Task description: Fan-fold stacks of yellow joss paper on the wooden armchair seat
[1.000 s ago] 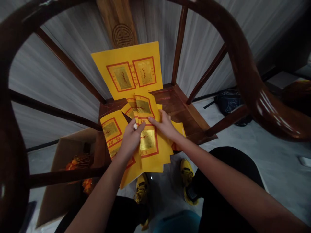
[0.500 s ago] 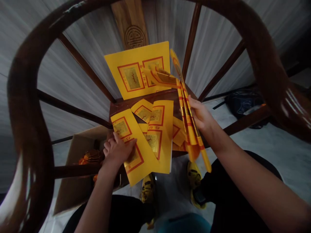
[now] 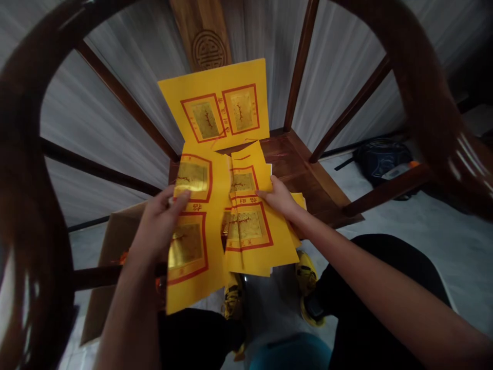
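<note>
At the left, my left hand (image 3: 164,216) grips a yellow joss paper sheet (image 3: 216,221) by its edge, thumb on top and fingers underneath. The sheet has red frames around gold foil squares and is lifted and bent. My right hand (image 3: 280,198) is closed at the right edge of other joss paper sheets (image 3: 279,244), which overlap in the middle; its fingers are partly hidden. Behind them, another joss paper sheet (image 3: 212,92), folded across, leans upright against the chair back.
The wooden chair seat (image 3: 308,169) lies under the papers, ringed by dark armrests and spindles (image 3: 133,113). A cardboard box (image 3: 115,234) with orange things stands at left. At right a dark backpack (image 3: 379,159) lies on the floor. A teal container (image 3: 292,354) sits between my legs.
The folded bundle in my right hand is no longer held up at the right. That hand has moved left onto the sheets. My left hand has lifted its sheet, which lay flat before.
</note>
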The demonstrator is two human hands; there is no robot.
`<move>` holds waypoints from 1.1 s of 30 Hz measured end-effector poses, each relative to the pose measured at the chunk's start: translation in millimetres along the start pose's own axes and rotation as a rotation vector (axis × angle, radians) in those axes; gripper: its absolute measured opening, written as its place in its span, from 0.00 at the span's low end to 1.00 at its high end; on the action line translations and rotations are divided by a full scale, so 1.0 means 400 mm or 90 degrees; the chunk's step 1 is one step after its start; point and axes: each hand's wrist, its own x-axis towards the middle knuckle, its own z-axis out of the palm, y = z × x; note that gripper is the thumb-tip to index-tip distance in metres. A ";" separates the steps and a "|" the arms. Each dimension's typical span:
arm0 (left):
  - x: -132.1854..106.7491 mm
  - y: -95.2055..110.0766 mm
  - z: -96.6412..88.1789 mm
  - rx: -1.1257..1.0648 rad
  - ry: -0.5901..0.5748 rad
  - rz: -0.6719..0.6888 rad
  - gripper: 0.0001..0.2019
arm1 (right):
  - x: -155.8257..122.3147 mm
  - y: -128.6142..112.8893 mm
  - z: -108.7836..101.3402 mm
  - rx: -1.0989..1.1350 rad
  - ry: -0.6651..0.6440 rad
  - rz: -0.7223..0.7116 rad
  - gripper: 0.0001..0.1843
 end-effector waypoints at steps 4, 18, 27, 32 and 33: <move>-0.009 0.047 0.052 -0.234 0.003 -0.083 0.16 | -0.005 -0.007 0.005 -0.033 -0.010 -0.010 0.19; 0.106 -0.113 0.290 0.331 0.004 -0.092 0.32 | -0.038 -0.031 -0.014 0.049 -0.045 0.028 0.40; 0.111 -0.072 0.301 -0.122 -0.112 -0.187 0.28 | -0.053 -0.031 -0.020 0.145 -0.121 0.012 0.24; 0.086 -0.028 0.286 -0.190 -0.237 -0.174 0.23 | -0.045 -0.046 -0.035 0.263 -0.113 -0.008 0.20; 0.082 -0.017 0.283 -0.189 -0.244 -0.159 0.23 | -0.039 -0.055 -0.040 0.274 -0.092 -0.033 0.20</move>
